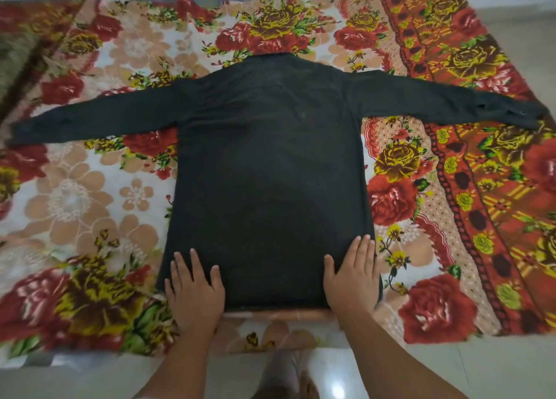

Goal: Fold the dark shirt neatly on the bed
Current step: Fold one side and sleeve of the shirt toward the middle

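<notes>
Dark shirt flat on bed, long axis running away from person. Left hand & right hand — both flat, fingers straight, pressing hem corners, gripping nothing.

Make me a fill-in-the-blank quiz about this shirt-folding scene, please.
The dark long-sleeved shirt lies on a ____-patterned fleece blanket. The left hand and right hand rest flat near the shirt's ____ edge. Its collar points ____ from the person.
Missing words: floral; bottom; away.
</notes>
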